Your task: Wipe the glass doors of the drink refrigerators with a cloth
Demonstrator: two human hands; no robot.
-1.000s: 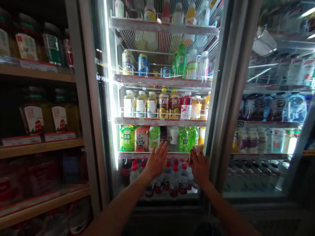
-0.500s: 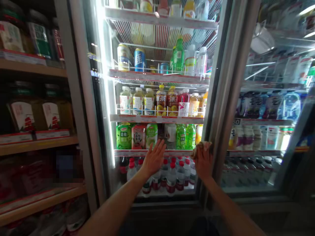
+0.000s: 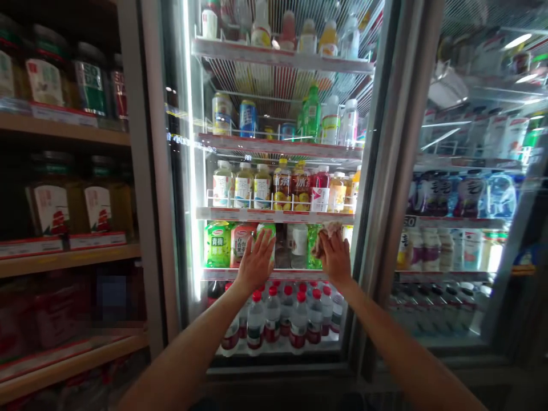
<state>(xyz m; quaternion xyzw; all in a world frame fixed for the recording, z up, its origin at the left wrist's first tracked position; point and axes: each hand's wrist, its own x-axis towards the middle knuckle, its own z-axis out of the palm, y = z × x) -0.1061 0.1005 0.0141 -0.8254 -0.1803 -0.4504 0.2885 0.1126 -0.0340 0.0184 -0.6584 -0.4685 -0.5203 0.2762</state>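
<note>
A lit drinks fridge with a glass door (image 3: 280, 273) stands in front of me. My left hand (image 3: 256, 264) is up at the glass with its fingers outstretched, holding nothing. It covers part of a green-labelled bottle behind the pane. My right hand (image 3: 337, 261) presses a crumpled brownish cloth (image 3: 332, 228) to the glass, right of the door's middle. Cloth and fingers hide most of the green bottles (image 3: 314, 257) there. Between the hands, a white-labelled bottle (image 3: 299, 240) shows through the door.
Metal door frame (image 3: 396, 200) runs up the right side, with a second drinks fridge (image 3: 454, 222) beyond it. At left, wooden shelves (image 3: 68, 251) hold large bottles. Red-capped water bottles (image 3: 299, 322) fill the fridge's bottom shelf.
My right hand has slid the cloth left and upward from the door's right edge. My left hand has shifted slightly left and stays outstretched. The view has tilted a little.
</note>
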